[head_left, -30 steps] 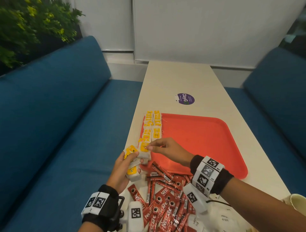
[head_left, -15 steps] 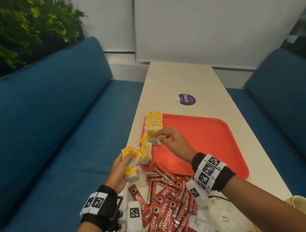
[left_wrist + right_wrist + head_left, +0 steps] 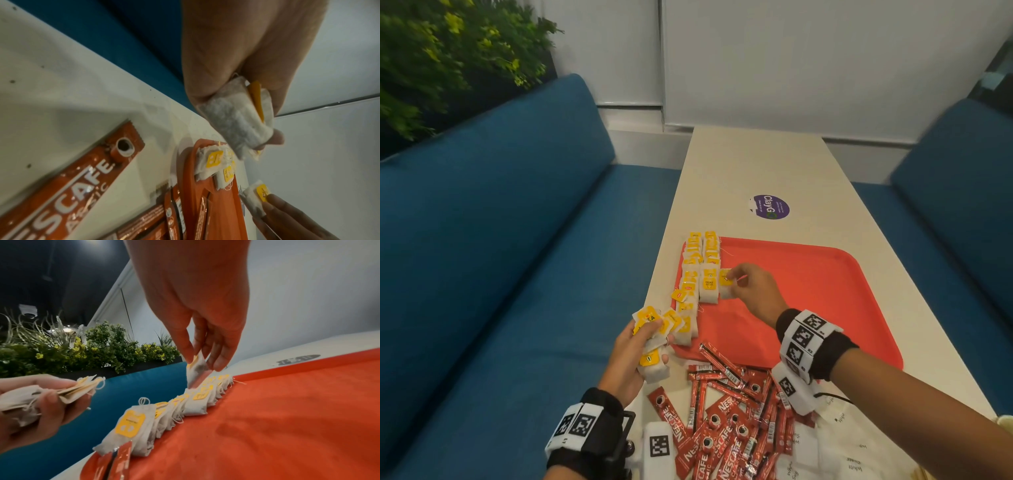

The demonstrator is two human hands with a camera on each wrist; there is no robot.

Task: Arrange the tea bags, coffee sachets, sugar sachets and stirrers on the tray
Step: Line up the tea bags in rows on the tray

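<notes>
Tea bag (image 3: 725, 287) pinched in rt hand (image 3: 755, 291) fingers over tray (image 3: 825, 291) — lft hand (image 3: 631, 356) grips a bunch (image 3: 654, 337).

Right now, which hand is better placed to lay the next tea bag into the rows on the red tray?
Right. The right hand already pinches a yellow-tagged paper tea bag over the red plastic tray, beside the rows. The left hand sits off the tray's edge gripping the spare bundle of tea bags.

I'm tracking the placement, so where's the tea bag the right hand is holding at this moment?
In the head view, the tea bag is pinched by the right hand over the red tray's left part, just right of the rows of tea bags already laid.
</notes>
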